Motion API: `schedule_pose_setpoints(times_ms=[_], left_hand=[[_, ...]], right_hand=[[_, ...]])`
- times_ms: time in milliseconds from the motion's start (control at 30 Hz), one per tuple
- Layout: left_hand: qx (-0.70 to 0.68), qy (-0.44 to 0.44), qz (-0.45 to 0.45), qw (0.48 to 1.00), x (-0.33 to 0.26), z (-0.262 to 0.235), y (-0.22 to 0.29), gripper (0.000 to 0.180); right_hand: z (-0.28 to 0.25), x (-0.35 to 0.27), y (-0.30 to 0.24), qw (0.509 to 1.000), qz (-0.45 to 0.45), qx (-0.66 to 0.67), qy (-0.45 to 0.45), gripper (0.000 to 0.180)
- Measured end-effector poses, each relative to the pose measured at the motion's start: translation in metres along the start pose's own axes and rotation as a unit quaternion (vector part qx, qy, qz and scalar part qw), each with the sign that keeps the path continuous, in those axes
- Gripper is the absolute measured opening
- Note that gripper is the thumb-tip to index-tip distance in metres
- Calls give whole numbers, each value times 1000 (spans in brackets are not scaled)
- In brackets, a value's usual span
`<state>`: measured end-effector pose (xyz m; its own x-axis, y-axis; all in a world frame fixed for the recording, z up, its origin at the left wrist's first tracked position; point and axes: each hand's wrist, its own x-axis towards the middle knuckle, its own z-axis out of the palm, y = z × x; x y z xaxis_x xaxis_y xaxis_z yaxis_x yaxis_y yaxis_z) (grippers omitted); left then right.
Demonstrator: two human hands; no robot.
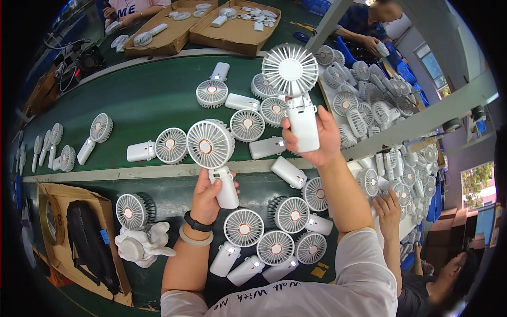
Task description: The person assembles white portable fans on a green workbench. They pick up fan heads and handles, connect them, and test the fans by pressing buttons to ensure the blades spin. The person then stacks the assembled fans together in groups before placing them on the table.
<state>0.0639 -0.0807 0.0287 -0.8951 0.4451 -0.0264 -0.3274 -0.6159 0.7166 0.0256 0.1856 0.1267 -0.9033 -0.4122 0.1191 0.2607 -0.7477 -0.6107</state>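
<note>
My left hand [206, 198] is wrapped round the white handle of a handheld fan [210, 143], its round grille upright and showing a copper-coloured ring at the centre. Farther off and to the right, my right hand [326, 138] grips a second handheld fan [290, 70] by its handle. That one shows a plain white disc at the hub. Below my left hand, several white fans [243, 228] lie close together on the green bench [182, 248]. More fans [247, 126] rest on the green belt [142, 98] between and beyond my hands.
An open cardboard box [87, 193] with a black pouch stands at left, beside a fan on a white bunny-shaped stand [141, 244]. Fans are heaped on a table [330, 95] at right, behind a metal post [327, 26]. Cardboard trays [232, 39] line the far side. Co-workers sit around.
</note>
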Motion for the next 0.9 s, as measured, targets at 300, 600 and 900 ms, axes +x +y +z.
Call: schedule_pose_setpoints(times_ms=[300, 600, 900], left_hand=[[-146, -12, -38, 988, -7, 10, -1, 36], [-49, 17, -25, 998, -3, 8, -4, 50], [-55, 22, -19, 998, -5, 8, -2, 27]], right_hand=[[43, -8, 58, 944, -36, -285, 160, 51], [33, -5, 72, 900, -26, -415, 130, 43], [28, -3, 79, 894, -16, -423, 146, 39]])
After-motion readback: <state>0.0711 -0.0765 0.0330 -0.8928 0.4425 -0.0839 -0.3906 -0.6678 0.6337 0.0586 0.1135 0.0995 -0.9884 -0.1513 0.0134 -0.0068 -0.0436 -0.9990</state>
